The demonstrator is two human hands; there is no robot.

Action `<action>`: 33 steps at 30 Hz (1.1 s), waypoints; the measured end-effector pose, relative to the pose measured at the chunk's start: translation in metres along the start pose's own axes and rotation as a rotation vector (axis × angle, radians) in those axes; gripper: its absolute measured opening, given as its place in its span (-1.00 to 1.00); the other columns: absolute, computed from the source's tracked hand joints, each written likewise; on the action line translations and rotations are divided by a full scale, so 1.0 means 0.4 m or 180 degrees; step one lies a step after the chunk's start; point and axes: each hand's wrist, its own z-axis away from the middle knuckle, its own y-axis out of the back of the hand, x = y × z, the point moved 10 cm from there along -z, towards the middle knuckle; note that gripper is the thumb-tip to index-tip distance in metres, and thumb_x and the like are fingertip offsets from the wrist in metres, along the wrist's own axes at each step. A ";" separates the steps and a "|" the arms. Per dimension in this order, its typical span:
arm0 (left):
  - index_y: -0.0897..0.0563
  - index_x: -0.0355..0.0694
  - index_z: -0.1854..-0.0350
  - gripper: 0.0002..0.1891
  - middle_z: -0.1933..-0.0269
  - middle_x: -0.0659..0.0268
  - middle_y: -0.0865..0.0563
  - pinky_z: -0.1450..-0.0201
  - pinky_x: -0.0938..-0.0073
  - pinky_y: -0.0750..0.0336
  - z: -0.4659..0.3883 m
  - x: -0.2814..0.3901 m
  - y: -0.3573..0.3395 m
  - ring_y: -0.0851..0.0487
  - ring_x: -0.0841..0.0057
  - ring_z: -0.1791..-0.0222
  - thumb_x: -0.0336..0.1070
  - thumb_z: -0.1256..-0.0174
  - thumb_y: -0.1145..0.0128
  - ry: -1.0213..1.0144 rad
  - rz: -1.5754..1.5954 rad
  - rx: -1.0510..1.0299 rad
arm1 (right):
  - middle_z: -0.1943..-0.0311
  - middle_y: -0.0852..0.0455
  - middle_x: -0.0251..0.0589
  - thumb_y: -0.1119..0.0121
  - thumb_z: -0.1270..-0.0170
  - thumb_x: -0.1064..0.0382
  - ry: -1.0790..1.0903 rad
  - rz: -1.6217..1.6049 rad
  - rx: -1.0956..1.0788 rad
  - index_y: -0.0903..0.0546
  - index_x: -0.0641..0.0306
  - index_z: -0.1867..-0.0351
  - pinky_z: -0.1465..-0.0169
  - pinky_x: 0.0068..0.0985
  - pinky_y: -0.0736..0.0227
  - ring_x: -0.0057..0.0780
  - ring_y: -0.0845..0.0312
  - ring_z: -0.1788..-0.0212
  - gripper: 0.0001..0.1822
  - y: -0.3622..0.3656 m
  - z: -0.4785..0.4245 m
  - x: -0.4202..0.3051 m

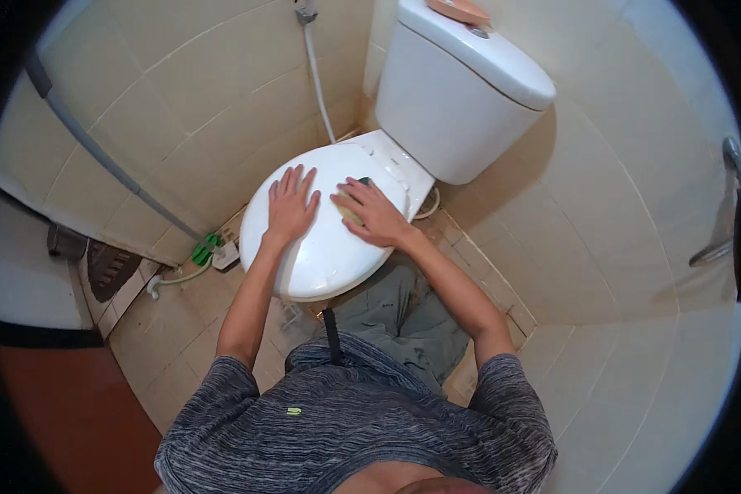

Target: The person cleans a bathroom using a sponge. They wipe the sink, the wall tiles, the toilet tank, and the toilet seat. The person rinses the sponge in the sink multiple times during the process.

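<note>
A white toilet lid (312, 265) lies lowered over the bowl in front of me. My left hand (291, 207) rests palm down on its left part, fingers spread and holding nothing. Farther right, my right hand (376, 215) presses a sponge (349, 210) against the lid. The sponge shows a yellowish body and a dark green patch by the fingertips; the hand covers much of it. Behind the lid stands the white cistern (451, 99).
An orange-pink dish (460, 10) sits on the cistern beside the flush button (478, 31). Left of the bowl, a long-handled brush (225, 256) with a grey pole (108, 162) leans near a green object (205, 249). Tiled walls (593, 204) enclose the corner. A white hose (318, 83) hangs behind.
</note>
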 end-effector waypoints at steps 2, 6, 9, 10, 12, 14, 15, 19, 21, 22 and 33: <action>-0.33 0.10 -0.75 -0.35 -0.71 0.03 -0.36 -0.67 -0.27 -0.14 0.058 -0.091 0.017 -0.28 0.01 -0.70 0.11 -0.71 -0.02 0.0366 -0.0246 -0.0317 | -0.59 -0.45 0.06 -0.28 -0.53 0.06 -0.0284 -0.0043 0.0288 -0.52 0.09 -0.56 -0.67 0.21 -0.14 0.07 -0.26 -0.68 -0.38 -0.017 -0.034 0.058; -0.30 0.06 -0.76 -0.32 -0.70 -0.04 -0.34 -0.60 -0.30 -0.25 0.145 -0.178 0.074 -0.31 -0.04 -0.68 0.13 -0.71 -0.01 0.1139 0.0173 -0.0628 | -0.60 -0.43 0.15 -0.21 -0.55 -0.03 -0.1288 0.0503 0.0777 -0.52 0.24 -0.55 -0.67 0.32 -0.04 0.16 -0.18 -0.70 -0.35 -0.062 -0.124 0.102; -0.29 0.03 -0.77 -0.29 -0.69 -0.07 -0.35 -0.57 -0.33 -0.28 0.172 -0.208 0.064 -0.33 -0.05 -0.67 0.15 -0.70 -0.02 0.1148 0.0239 -0.0445 | -0.61 -0.40 0.21 -0.14 -0.57 -0.10 -0.1183 0.0781 0.0827 -0.51 0.27 -0.56 -0.67 0.35 0.02 0.22 -0.13 -0.71 -0.31 -0.105 -0.165 -0.022; -0.27 -0.13 -0.76 -0.23 -0.68 -0.10 -0.37 -0.57 -0.26 -0.32 0.169 -0.214 0.064 -0.35 -0.07 -0.66 0.18 -0.68 -0.04 0.1262 0.0259 -0.0478 | -0.62 -0.40 0.19 -0.14 -0.57 -0.11 -0.0824 0.0596 0.0666 -0.52 0.23 -0.56 -0.67 0.35 0.01 0.21 -0.14 -0.70 -0.32 -0.130 -0.163 -0.067; -0.27 -0.23 -0.74 -0.20 -0.64 -0.13 -0.41 -0.56 -0.20 -0.35 0.178 -0.244 0.070 -0.39 -0.09 -0.63 0.19 -0.67 -0.06 0.1622 0.0351 -0.0448 | -0.61 -0.44 0.08 -0.15 -0.56 -0.06 -0.0204 0.0167 0.0299 -0.56 0.11 -0.54 -0.69 0.28 -0.03 0.15 -0.22 -0.68 -0.39 -0.147 -0.145 -0.152; -0.27 -0.31 -0.71 -0.18 -0.61 -0.16 -0.45 -0.55 -0.15 -0.38 0.185 -0.240 0.066 -0.43 -0.11 -0.59 0.19 -0.65 -0.08 0.1804 0.0354 -0.0463 | -0.58 -0.49 0.04 -0.18 -0.55 -0.02 -0.0015 -0.0130 0.0295 -0.57 0.10 -0.53 -0.70 0.22 -0.04 0.10 -0.27 -0.67 -0.41 -0.128 -0.135 -0.106; -0.28 -0.34 -0.70 -0.17 -0.59 -0.17 -0.47 -0.55 -0.14 -0.39 0.181 -0.230 0.074 -0.46 -0.11 -0.57 0.19 -0.65 -0.08 0.1823 0.0288 -0.0475 | -0.56 -0.52 0.02 -0.19 -0.54 0.00 0.0088 -0.0289 0.0286 -0.58 0.10 -0.52 -0.70 0.19 -0.05 0.08 -0.29 -0.66 -0.42 -0.118 -0.138 -0.077; -0.30 -0.36 -0.68 -0.19 -0.54 -0.17 -0.50 -0.51 -0.18 -0.41 0.158 -0.207 0.077 -0.50 -0.11 -0.52 0.17 -0.64 -0.10 0.1753 0.0271 -0.0481 | -0.49 -0.58 0.05 -0.23 -0.51 0.05 -0.0601 0.0109 0.0619 -0.60 0.23 -0.48 -0.67 0.04 -0.13 0.04 -0.36 -0.59 -0.42 -0.080 -0.212 0.150; -0.38 -0.38 -0.63 -0.27 -0.52 -0.18 -0.53 -0.55 -0.13 -0.38 0.142 -0.198 0.077 -0.49 -0.13 -0.52 0.11 -0.67 -0.07 0.1817 0.0501 -0.0396 | -0.50 -0.55 0.09 -0.16 -0.55 -0.06 -0.1177 0.0529 0.0731 -0.56 0.26 -0.51 -0.69 0.15 -0.04 0.06 -0.29 -0.62 -0.37 -0.087 -0.250 0.228; -0.40 -0.39 -0.61 -0.29 -0.51 -0.19 -0.54 -0.56 -0.11 -0.37 0.148 -0.225 0.068 -0.49 -0.14 -0.52 0.09 -0.68 -0.06 0.1838 0.0607 -0.0304 | -0.51 -0.53 0.11 -0.13 -0.56 -0.10 -0.1394 0.0707 0.0694 -0.55 0.28 -0.51 -0.68 0.22 -0.02 0.08 -0.25 -0.65 -0.34 -0.101 -0.274 0.211; -0.56 -0.47 -0.45 -0.45 -0.28 -0.37 -0.63 -0.49 -0.12 -0.39 0.187 -0.296 0.045 -0.56 -0.30 -0.35 -0.11 -0.65 -0.04 0.1712 0.0469 -0.0261 | -0.59 -0.47 0.03 -0.21 -0.55 -0.04 0.0441 -0.0283 0.0167 -0.52 0.23 -0.54 -0.71 0.24 -0.04 0.02 -0.21 -0.71 -0.35 -0.114 -0.069 -0.131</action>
